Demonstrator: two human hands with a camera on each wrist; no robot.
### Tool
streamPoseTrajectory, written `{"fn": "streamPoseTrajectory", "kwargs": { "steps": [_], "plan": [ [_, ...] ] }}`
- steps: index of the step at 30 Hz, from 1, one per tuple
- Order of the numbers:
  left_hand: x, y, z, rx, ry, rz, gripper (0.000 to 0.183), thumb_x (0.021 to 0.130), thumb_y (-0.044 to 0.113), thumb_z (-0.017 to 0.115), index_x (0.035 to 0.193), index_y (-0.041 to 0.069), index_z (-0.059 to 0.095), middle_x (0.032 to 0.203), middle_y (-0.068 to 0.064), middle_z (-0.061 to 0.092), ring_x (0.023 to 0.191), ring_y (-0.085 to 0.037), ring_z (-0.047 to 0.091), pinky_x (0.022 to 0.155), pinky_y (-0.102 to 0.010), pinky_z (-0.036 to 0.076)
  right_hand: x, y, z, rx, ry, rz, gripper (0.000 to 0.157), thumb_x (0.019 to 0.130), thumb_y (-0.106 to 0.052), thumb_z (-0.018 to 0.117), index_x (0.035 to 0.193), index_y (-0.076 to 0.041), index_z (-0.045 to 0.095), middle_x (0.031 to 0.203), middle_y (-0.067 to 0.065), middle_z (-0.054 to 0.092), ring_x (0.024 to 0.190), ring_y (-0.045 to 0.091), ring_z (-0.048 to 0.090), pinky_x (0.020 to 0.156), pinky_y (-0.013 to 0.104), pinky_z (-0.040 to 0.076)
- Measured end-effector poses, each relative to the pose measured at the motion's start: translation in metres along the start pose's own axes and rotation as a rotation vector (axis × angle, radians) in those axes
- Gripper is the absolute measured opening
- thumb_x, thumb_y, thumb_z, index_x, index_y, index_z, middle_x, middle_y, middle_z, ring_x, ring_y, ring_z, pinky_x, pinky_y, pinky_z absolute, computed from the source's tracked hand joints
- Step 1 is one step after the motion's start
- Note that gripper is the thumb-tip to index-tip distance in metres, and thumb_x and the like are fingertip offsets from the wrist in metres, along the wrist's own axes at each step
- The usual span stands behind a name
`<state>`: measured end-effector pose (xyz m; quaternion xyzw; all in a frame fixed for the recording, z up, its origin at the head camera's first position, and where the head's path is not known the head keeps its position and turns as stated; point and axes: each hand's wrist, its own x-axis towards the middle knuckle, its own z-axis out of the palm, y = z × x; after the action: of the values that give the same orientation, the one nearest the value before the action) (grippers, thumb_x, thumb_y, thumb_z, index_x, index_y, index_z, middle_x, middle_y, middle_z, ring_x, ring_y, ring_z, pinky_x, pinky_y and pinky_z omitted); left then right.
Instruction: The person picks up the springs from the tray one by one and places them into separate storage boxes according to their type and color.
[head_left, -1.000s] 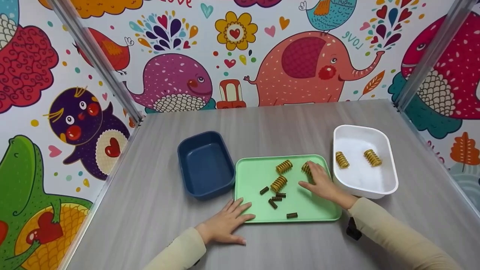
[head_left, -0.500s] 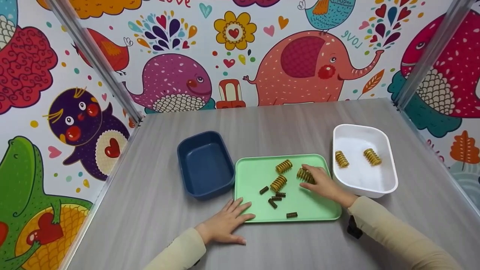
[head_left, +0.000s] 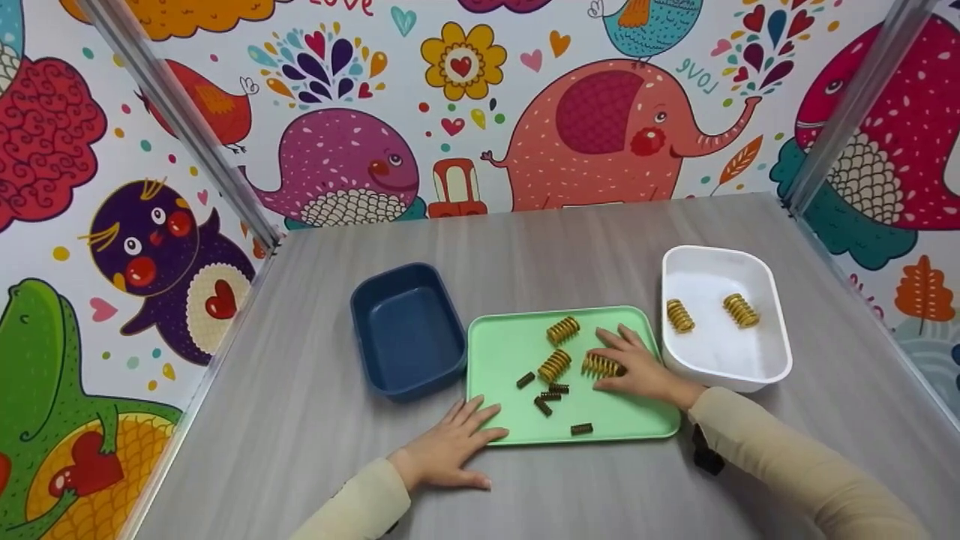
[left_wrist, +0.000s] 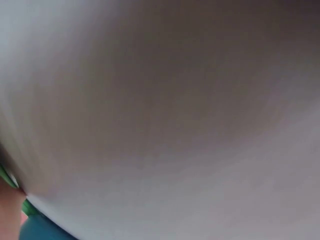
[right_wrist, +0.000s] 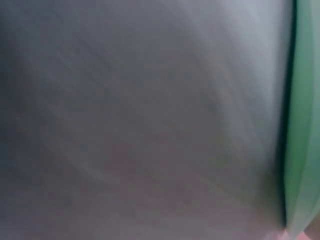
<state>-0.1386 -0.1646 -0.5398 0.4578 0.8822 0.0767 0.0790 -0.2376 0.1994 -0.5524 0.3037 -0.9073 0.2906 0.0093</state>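
Observation:
In the head view, my left hand (head_left: 448,448) lies with spread fingers at the near left corner of the light green tray (head_left: 491,352), fingertips on its rim. My right hand (head_left: 640,368) is over the tray's right side, its thumb and index finger on either side of a gold coil spring (head_left: 599,366), pinching it. The palm side hides that spring's right end. Another gold spring (head_left: 555,366) and a farther gold spring (head_left: 562,331) lie to its left. Several small dark springs, such as a dark spring (head_left: 581,429), are scattered on the tray.
A dark blue bin (head_left: 409,334) stands against the tray's left side. Beyond the tray's right edge, a white bin (head_left: 724,364) holds two gold springs. Patterned panels (head_left: 465,112) surround the grey table (head_left: 510,255). Both wrist views show mostly blurred table surface.
My right hand has shifted slightly toward me, and the gold spring has moved nearer and to the left, turning more sideways. My left hand has stayed put.

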Motion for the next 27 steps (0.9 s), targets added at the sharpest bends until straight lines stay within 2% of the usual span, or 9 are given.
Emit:
{"fn": "streamPoseTrajectory", "kwargs": {
  "steps": [5, 10, 14, 16, 23, 27],
  "plan": [
    [0.000, 0.000, -0.001, 0.006, 0.011, 0.008, 0.073, 0.084, 0.064, 0.044, 0.143, 0.023, 0.031, 0.152, -0.011, 0.017, 0.138, -0.038, 0.011, 0.105, -0.058, 0.019, 0.002, -0.002, 0.005, 0.061, 0.043, 0.029, 0.052, 0.071, -0.037, 0.075, 0.112, -0.006, 0.065, 0.140, 0.019, 0.039, 0.131, 0.052, 0.016, 0.102, 0.065, 0.007],
    [0.000, -0.001, 0.002, 0.008, 0.000, -0.005, 0.073, 0.084, 0.065, 0.042, 0.143, 0.024, 0.030, 0.152, -0.010, 0.016, 0.139, -0.036, 0.010, 0.106, -0.057, 0.019, 0.003, -0.001, 0.010, 0.090, 0.083, -0.003, 0.045, 0.074, -0.035, 0.074, 0.106, -0.004, 0.067, 0.133, 0.017, 0.049, 0.130, 0.048, 0.023, 0.105, 0.062, 0.007],
    [0.001, -0.001, 0.003, 0.002, -0.002, -0.003, 0.073, 0.084, 0.065, 0.042, 0.143, 0.024, 0.030, 0.152, -0.010, 0.016, 0.139, -0.036, 0.009, 0.106, -0.057, 0.019, 0.002, 0.000, 0.010, 0.144, 0.078, -0.016, 0.042, 0.076, -0.031, 0.073, 0.105, -0.001, 0.066, 0.129, 0.016, 0.053, 0.130, 0.045, 0.027, 0.106, 0.059, 0.007],
    [0.000, 0.000, 0.002, 0.001, 0.002, -0.001, 0.073, 0.084, 0.065, 0.043, 0.143, 0.023, 0.031, 0.152, -0.010, 0.017, 0.138, -0.037, 0.010, 0.106, -0.057, 0.019, 0.003, 0.000, 0.009, 0.174, 0.075, -0.019, 0.042, 0.077, -0.029, 0.073, 0.106, 0.000, 0.065, 0.128, 0.017, 0.054, 0.129, 0.044, 0.028, 0.107, 0.058, 0.009],
    [0.000, -0.001, 0.002, -0.013, -0.004, -0.004, 0.072, 0.085, 0.063, 0.044, 0.143, 0.025, 0.029, 0.152, -0.010, 0.016, 0.139, -0.036, 0.009, 0.106, -0.057, 0.019, 0.004, -0.006, 0.001, 0.235, 0.108, 0.017, 0.048, 0.075, -0.024, 0.074, 0.112, 0.003, 0.061, 0.123, 0.022, 0.055, 0.123, 0.045, 0.038, 0.103, 0.057, 0.024],
    [-0.001, -0.001, 0.002, -0.018, -0.006, -0.003, 0.071, 0.085, 0.062, 0.045, 0.143, 0.025, 0.029, 0.152, -0.010, 0.016, 0.139, -0.036, 0.009, 0.106, -0.057, 0.018, 0.004, -0.012, -0.005, 0.231, 0.153, 0.032, 0.046, 0.074, -0.021, 0.075, 0.112, 0.001, 0.062, 0.125, 0.027, 0.052, 0.122, 0.049, 0.038, 0.103, 0.057, 0.024]
  ]
}}
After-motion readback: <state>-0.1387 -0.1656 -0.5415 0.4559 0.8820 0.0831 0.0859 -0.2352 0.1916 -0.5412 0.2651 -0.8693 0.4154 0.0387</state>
